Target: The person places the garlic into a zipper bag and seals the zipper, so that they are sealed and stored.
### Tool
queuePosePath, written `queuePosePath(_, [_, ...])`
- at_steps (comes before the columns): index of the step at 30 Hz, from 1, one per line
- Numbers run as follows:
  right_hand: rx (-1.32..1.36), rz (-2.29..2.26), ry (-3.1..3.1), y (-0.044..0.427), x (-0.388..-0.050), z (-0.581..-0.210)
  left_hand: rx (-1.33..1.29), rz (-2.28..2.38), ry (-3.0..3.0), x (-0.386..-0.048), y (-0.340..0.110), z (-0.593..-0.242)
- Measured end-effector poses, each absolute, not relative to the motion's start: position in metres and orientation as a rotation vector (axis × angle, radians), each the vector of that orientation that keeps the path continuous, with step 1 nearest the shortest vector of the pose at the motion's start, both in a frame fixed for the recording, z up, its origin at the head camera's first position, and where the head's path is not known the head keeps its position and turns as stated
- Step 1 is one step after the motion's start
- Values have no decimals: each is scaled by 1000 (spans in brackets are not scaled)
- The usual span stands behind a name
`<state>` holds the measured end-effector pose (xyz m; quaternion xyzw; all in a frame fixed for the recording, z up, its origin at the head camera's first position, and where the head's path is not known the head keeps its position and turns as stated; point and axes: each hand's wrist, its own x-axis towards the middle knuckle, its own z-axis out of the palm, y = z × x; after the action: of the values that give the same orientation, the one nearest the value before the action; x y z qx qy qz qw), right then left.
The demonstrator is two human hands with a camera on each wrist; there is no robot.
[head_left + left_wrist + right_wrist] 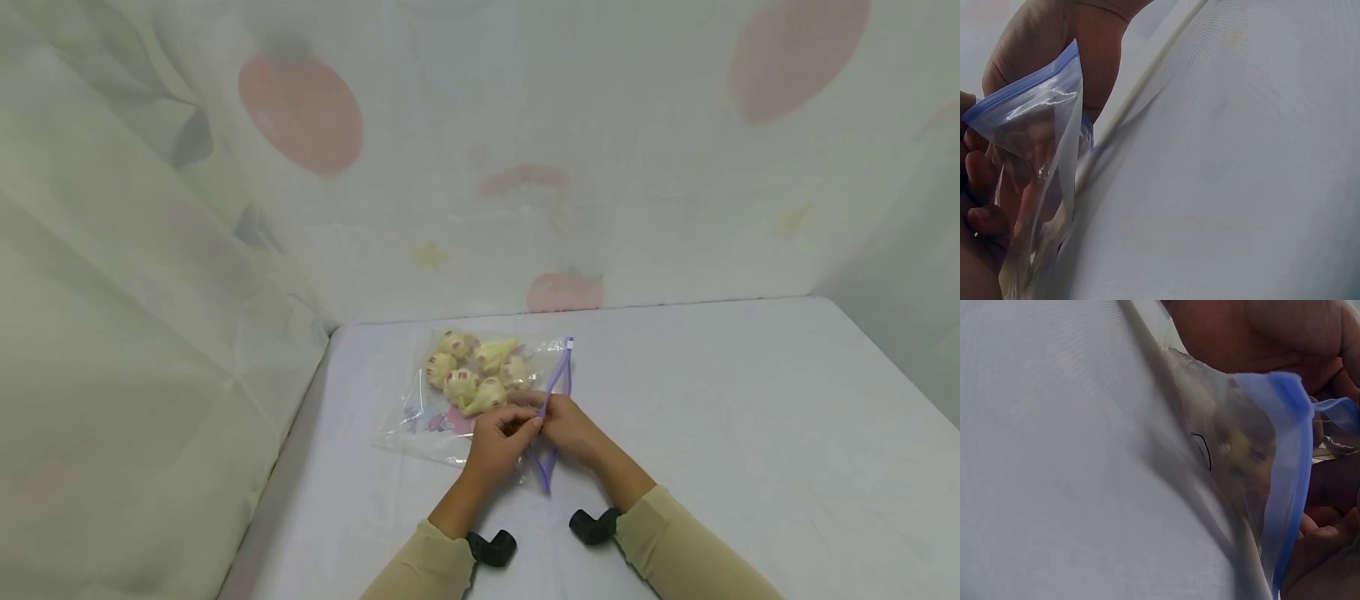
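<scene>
A clear zip bag (405,429) with a purple zip edge (567,358) lies on the white table, its mouth facing right. Inside are several pale yellow bulb-shaped pieces (461,386) with dark purplish stripes, some with a pointed end. My left hand (495,446) pinches the near lip of the mouth between thumb and fingers. Through that mouth reaches my right hand (573,429), its fingers (1041,140) showing through the plastic in the left wrist view. Its fingertips lie beside the nearest pieces; whether they hold one is hidden.
The white-covered table (712,417) extends to both sides of the bag. A pale printed curtain (660,217) hangs along its back edge, and another curtain (150,333) hangs close on the left. Black curved mounts (492,548) stick out from both wrists.
</scene>
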<state>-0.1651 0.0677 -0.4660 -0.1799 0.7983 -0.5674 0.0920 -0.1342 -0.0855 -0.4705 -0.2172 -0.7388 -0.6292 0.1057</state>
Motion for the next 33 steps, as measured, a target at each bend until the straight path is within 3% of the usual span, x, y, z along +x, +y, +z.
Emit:
queuePosePath(10, [-453, -1701, 2389, 80, -167, -464, -660, -1787, -2175, -138, -86, -478])
queuePosePath(20, [237, -2159, 2436, 118, -180, -455, -573, -1726, -2356, -134, -81, -471])
queuePosePath(33, [138, -1914, 2459, 128, -185, -465, -802, -1392, -2692, -121, -70, -464])
